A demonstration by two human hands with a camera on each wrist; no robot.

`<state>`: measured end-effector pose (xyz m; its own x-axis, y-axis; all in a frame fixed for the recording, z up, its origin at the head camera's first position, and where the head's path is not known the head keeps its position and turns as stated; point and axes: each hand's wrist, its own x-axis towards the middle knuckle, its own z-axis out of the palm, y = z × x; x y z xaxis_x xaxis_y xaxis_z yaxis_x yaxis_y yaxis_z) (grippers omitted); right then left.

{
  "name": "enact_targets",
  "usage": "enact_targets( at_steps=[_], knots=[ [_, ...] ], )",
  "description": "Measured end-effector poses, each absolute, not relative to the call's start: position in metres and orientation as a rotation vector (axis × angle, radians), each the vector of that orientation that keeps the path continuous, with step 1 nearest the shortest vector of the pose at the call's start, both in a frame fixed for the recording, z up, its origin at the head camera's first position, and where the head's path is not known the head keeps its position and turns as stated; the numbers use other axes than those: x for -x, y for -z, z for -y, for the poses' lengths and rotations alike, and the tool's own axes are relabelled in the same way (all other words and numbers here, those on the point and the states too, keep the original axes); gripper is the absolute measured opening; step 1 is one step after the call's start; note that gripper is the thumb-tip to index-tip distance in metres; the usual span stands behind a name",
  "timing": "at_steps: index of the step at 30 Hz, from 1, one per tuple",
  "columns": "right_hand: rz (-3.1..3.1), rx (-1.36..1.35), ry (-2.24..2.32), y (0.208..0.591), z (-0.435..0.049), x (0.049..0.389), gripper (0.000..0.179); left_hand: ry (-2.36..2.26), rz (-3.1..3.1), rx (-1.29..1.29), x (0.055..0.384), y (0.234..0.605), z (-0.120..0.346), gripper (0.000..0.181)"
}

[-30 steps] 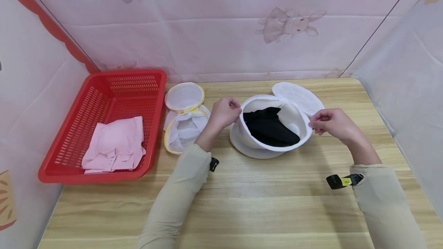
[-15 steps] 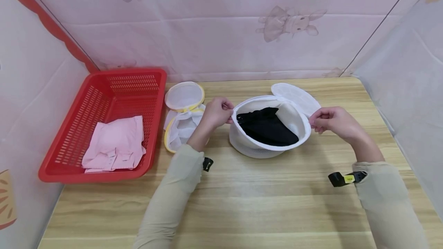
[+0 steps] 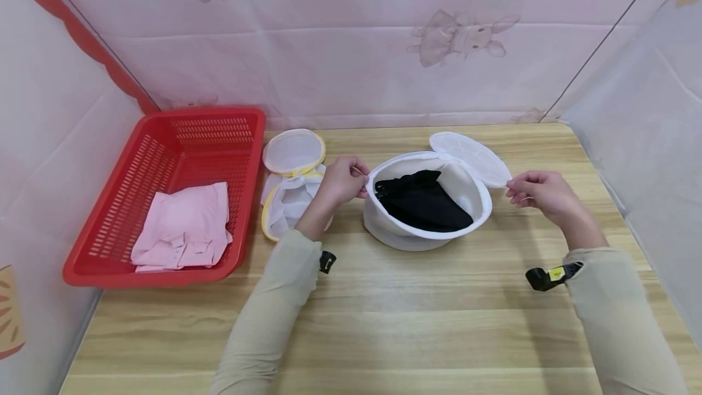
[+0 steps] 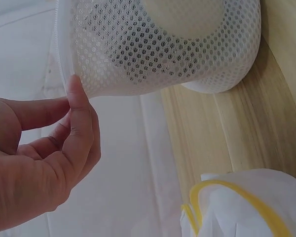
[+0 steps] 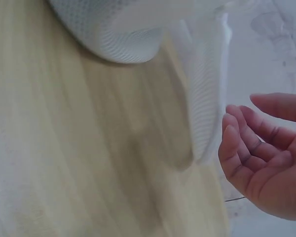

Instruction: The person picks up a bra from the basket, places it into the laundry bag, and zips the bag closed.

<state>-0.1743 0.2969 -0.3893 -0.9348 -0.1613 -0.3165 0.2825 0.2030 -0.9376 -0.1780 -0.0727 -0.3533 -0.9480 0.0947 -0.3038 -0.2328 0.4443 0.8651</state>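
Note:
A white mesh laundry bag (image 3: 406, 241) stands on the wooden table, its round mouth facing up. Folded black cloth (image 3: 422, 203) lies inside it, and dark fabric shows through the mesh in the left wrist view. My left hand (image 3: 344, 180) pinches the bag's rim at the left between thumb and fingertips. The bag's round white lid (image 3: 471, 157) is flipped back to the right rear. At the lid's right edge is my right hand (image 3: 543, 194). In the right wrist view its thumb stands apart from the loosely bent fingers (image 5: 231, 143), whose tips are right beside the lid.
A red plastic basket (image 3: 253, 194) with folded pink clothing (image 3: 181, 227) in it stands at the left. Between basket and bag lies a smaller white mesh bag (image 3: 293, 206) with yellow trim, its lid open. A patterned pink sheet (image 3: 351, 78) hangs behind the table (image 3: 417, 322).
My left hand has pulled the rim slightly left. The right hand has left the bag's right rim and moved right to the lid's edge.

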Motion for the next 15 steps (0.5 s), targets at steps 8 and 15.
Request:
enact_targets(
  at_steps=[8,15],
  knots=[
    [-2.071,-0.309,1.768,0.422,-0.308,0.180,0.028,-1.492,-2.400,0.111,0.177,0.354,0.073,0.009],
    [-1.931,-0.449,1.889,0.458,-0.324,0.195,0.034,-1.480,-2.406,0.102,0.177,0.354,0.074,0.009]
  ],
)
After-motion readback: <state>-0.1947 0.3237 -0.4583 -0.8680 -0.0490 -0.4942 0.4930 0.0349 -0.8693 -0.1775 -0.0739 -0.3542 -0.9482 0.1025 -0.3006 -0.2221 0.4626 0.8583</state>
